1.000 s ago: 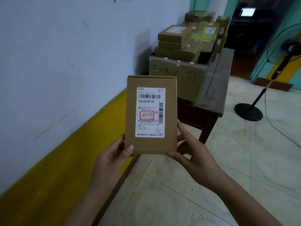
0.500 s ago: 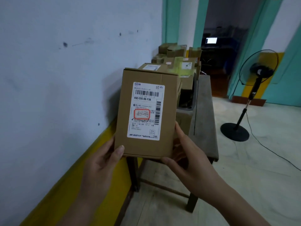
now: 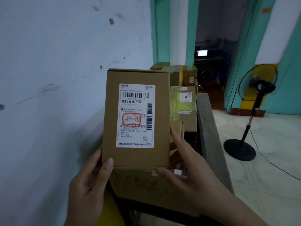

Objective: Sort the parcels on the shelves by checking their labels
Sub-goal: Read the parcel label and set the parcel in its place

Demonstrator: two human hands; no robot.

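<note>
I see the parcel (image 3: pixel 136 118) held upright above the table (image 3: pixel 210 128), label (image 3: pixel 136 115) facing me. The left hand (image 3: pixel 91 185) has its grip closed on the lower left edge, thumb on the front. The right hand (image 3: pixel 187 162) clasps the lower right corner.

the parcel (image 3: pixel 136 157) hid most fingers of the left hand (image 3: pixel 88 191) and the right hand (image 3: pixel 192 168) behind it. the small print on its label (image 3: pixel 136 115) was too fine to read; writing on the carton (image 3: pixel 143 186) below was blurred.
</note>
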